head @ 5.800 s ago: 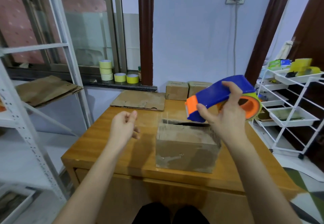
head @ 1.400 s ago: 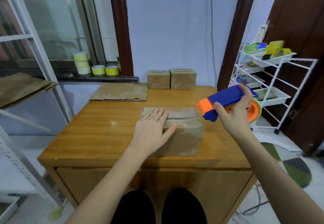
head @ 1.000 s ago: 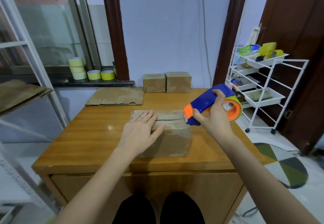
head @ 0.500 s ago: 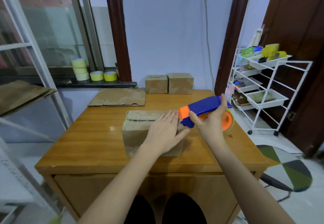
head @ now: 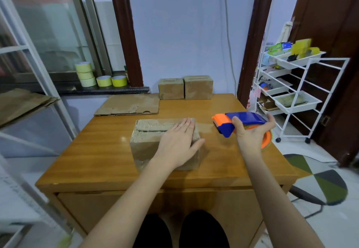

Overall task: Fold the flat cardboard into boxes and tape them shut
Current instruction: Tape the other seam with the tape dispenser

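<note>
Here the left hand (head: 179, 143) lies flat, fingers straight, on the box (head: 155, 140). At its 3 o'clock (just apart), the right hand (head: 250, 135) grips the tape dispenser (head: 240, 120).

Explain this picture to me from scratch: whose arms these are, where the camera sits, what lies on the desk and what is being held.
There is no machine here: a person wears a camera on the head, looking down at their own arms. The left hand lies flat on the brown cardboard box in the middle of the wooden desk. The right hand grips a blue and orange tape dispenser held beside the box, off its right end. Further back lie a flat cardboard sheet and two small closed cardboard boxes by the wall.
</note>
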